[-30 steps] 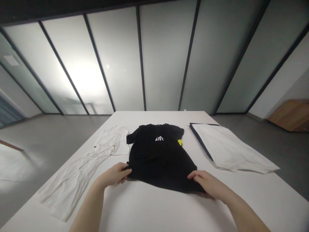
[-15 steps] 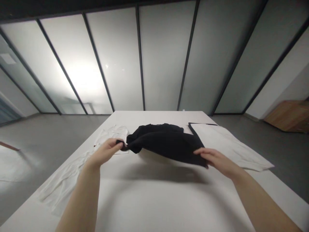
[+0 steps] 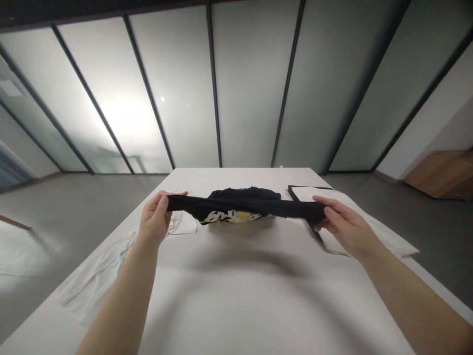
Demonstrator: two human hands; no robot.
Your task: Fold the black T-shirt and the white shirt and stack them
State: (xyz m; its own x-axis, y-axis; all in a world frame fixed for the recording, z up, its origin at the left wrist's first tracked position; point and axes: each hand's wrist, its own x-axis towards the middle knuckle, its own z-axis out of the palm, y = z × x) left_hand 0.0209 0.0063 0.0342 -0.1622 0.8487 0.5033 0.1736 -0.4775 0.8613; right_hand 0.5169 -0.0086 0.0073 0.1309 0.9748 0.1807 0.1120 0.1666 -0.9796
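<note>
A black T-shirt with a white and yellow print stretches between my hands, its near edge raised off the white table. The far part, with the neckline, rests on the tabletop. My left hand pinches one corner of the near edge, thumb on top. The opposite corner is gripped by my right hand, fingers closed over the cloth. Part of the print shows on the underside, below the lifted edge.
Left of the shirt lies a crumpled white garment, with another white piece farther up. A white garment over something dark lies on the right. Frosted glass panels stand behind the table. A wooden object is at far right.
Both hands have risen, lifting the shirt's near edge and pulling it straight and taut. The printed side has come into view beneath it.
</note>
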